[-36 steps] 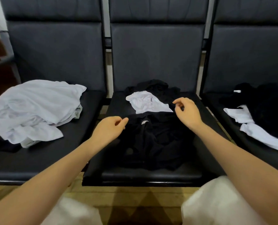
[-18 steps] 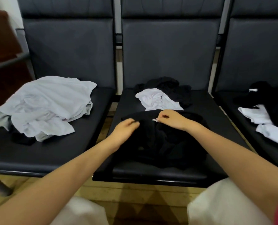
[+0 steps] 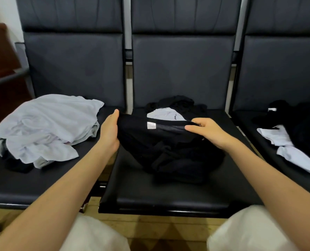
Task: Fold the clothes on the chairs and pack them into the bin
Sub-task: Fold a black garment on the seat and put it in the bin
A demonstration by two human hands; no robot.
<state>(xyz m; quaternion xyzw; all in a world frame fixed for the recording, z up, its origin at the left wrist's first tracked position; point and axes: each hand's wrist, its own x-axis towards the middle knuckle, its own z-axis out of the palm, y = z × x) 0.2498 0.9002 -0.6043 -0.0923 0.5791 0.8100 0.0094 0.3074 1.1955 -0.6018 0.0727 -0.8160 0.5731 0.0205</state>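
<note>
A black garment (image 3: 168, 147) with a small white label lies bunched on the middle chair seat (image 3: 150, 192). My left hand (image 3: 109, 131) grips its upper left edge, and my right hand (image 3: 207, 132) pinches the same edge on the right, so the hem is stretched between them and lifted off the seat. Behind it a white garment (image 3: 166, 114) rests on more black cloth (image 3: 177, 103). No bin is in view.
A heap of pale white clothes (image 3: 45, 129) covers the left chair, with a dark piece under it. Black clothes (image 3: 299, 127) and white clothes (image 3: 292, 147) lie on the right chair. Wooden floor shows below the seats, and my light trousers (image 3: 241, 232) are at the bottom.
Both hands came down onto the black garment, took hold of its top edge and spread apart, lifting and stretching it. The view moved closer.
</note>
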